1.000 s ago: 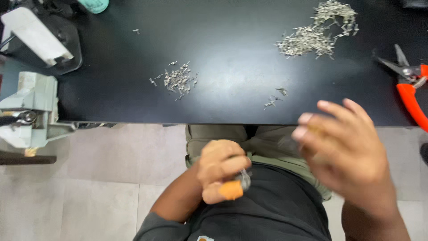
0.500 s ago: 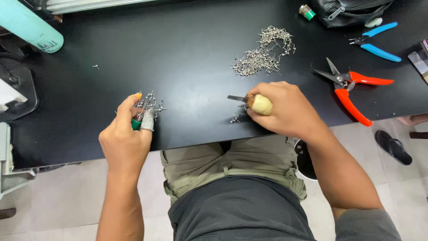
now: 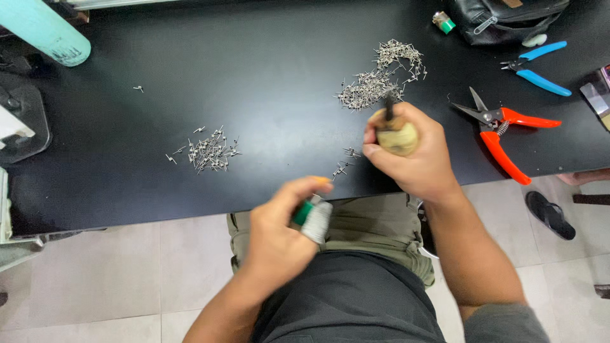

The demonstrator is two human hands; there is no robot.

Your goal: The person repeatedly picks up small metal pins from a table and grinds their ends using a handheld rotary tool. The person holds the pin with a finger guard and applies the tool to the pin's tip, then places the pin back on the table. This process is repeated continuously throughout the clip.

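Green-grey spool (image 3: 311, 219) motion-blurred in left hand (image 3: 276, 238); tool handle (image 3: 396, 136) mostly hidden by right hand (image 3: 413, 155).

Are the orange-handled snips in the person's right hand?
No, the orange-handled snips lie on the black table, beside the right hand.

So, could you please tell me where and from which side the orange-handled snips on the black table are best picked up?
Take the orange-handled snips by the two orange handles, not the pointed blades. They lie flat on the black table, blades pointing up-left and handles splaying toward the right and the near edge, so come from above on the near-right side. The right hand, closed on a wooden-handled tool, is nearest.
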